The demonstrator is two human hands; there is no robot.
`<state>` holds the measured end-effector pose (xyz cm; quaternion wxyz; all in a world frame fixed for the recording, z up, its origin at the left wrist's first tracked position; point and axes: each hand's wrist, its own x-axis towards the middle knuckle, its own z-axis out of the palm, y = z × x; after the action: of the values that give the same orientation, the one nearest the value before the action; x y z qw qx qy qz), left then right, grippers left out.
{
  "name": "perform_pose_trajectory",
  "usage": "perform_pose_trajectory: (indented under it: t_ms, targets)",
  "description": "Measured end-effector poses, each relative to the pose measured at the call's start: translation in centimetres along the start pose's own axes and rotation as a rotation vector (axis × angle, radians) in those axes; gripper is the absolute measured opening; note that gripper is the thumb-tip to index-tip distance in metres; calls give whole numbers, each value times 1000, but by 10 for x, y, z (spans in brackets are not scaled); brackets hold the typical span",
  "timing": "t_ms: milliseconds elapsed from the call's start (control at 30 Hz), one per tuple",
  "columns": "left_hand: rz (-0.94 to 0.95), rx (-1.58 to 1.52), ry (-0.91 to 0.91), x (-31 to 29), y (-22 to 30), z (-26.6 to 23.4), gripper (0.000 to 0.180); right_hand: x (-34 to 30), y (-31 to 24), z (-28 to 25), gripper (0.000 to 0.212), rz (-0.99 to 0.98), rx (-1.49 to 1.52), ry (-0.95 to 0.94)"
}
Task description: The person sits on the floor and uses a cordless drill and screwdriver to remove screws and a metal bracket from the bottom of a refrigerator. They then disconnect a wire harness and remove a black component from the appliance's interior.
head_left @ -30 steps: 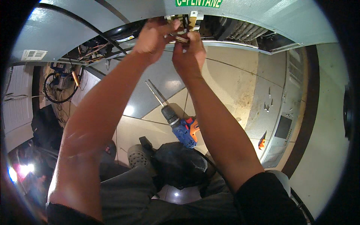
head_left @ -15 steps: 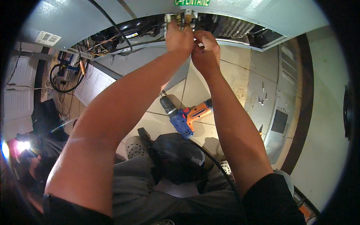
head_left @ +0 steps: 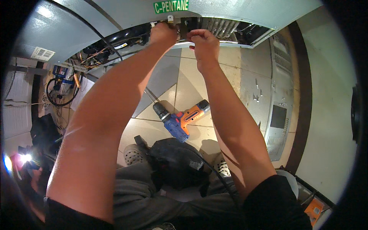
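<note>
A grey appliance [head_left: 126, 11] has a long low opening with machinery in it. My left hand [head_left: 164, 34] reaches into this opening with its fingers curled, beside a small white bracket [head_left: 170, 19]. What those fingers grip is hidden behind the hand. To its right, my right hand [head_left: 207, 44] is at the opening's edge, thumb and fingers drawn together in a pinch. Anything between them is too small to make out. Near the right fingers are grey corrugated coils [head_left: 222, 27]. A dark rounded compressor [head_left: 124, 37] lies inside, left of my left hand.
An orange and blue cordless drill [head_left: 178, 124] lies on the tiles between my arms. Closer to me is a black bag [head_left: 174, 161]. A grey vented panel [head_left: 279, 115] and several screws [head_left: 256, 98] lie at right. Blue equipment with a black hose [head_left: 63, 82] stands at left.
My hands, close together before, are now apart, the left one further left. The whole view has shifted, showing more of the appliance's front.
</note>
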<state>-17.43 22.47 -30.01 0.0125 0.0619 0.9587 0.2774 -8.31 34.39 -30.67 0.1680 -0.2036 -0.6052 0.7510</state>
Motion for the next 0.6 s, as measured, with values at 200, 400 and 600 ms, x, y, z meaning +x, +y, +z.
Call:
perform_pose_trajectory:
  t_ms: [200,400,600]
  targets:
    - [69,76,87,3,-5,3,49,0,24,-23,15,102,-217,19]
    - [125,105,128,8,-15,8,48,0,54,-41,11,151,-296,50]
    - [62,133,159,4,-17,13,46,0,87,-62,17,120,-611,122]
